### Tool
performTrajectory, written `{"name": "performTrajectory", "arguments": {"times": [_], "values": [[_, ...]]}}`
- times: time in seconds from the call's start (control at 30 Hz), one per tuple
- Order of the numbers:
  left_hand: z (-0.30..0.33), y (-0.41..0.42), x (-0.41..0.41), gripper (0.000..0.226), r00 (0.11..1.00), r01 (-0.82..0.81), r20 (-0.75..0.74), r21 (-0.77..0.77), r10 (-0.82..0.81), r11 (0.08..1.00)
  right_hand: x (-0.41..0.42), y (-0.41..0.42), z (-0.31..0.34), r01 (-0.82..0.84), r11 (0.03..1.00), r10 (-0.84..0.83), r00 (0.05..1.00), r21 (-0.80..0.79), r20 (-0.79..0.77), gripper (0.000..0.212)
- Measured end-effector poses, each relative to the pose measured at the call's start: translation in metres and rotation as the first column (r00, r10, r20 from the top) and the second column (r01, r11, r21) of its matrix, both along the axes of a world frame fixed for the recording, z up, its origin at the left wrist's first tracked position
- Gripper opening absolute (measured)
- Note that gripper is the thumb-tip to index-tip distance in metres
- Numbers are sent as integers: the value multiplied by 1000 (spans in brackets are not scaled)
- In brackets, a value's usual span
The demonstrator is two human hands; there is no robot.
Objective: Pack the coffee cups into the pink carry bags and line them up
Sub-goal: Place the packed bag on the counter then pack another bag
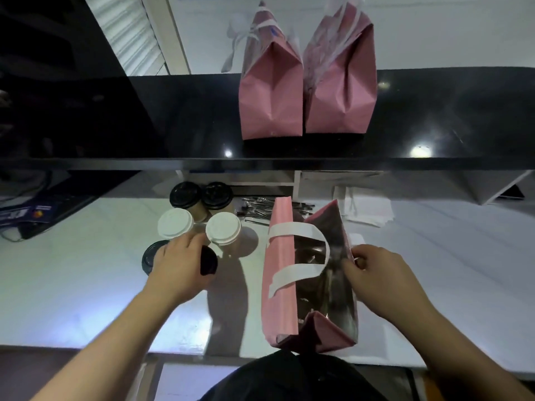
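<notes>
An open pink carry bag [279, 273] with white handles stands on the white counter in front of me. My right hand [373, 274] pinches its right rim and holds it open. My left hand [179, 264] grips a black-lidded coffee cup [209, 264] from above. Just left of it stands another black-lidded cup [149, 256], partly hidden by the hand. Two white-lidded cups [175, 223] [223, 228] and two more black-lidded cups [185, 195] [217, 194] stand behind. Two closed pink bags [270, 99] [341, 94] stand side by side on the black upper shelf.
The black glossy shelf [434, 117] overhangs the back of the white counter [86, 270]. A pile of metal cutlery [257, 208] lies behind the open bag. White paper napkins [364, 208] lie at the right. A keyboard and cables [34, 215] sit at the far left.
</notes>
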State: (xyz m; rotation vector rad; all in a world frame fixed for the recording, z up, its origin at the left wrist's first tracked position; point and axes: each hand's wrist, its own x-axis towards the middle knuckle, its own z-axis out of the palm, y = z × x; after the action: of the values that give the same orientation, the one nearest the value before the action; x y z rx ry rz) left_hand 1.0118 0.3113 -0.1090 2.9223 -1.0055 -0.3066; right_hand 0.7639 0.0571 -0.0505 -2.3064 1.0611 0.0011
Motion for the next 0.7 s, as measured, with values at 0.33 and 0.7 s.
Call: {"name": "performTrajectory", "arguments": {"times": [0.33,0.7], "values": [[-32,12,11,81,999,6,54,80,-10,997,0,0,-8,-15,1000,15,1000,-18,4,30],[87,0,-30,90,984,78,-154,-43,-84,996,0,2,-5,-6,1000,6,1000,4,14,32]]}}
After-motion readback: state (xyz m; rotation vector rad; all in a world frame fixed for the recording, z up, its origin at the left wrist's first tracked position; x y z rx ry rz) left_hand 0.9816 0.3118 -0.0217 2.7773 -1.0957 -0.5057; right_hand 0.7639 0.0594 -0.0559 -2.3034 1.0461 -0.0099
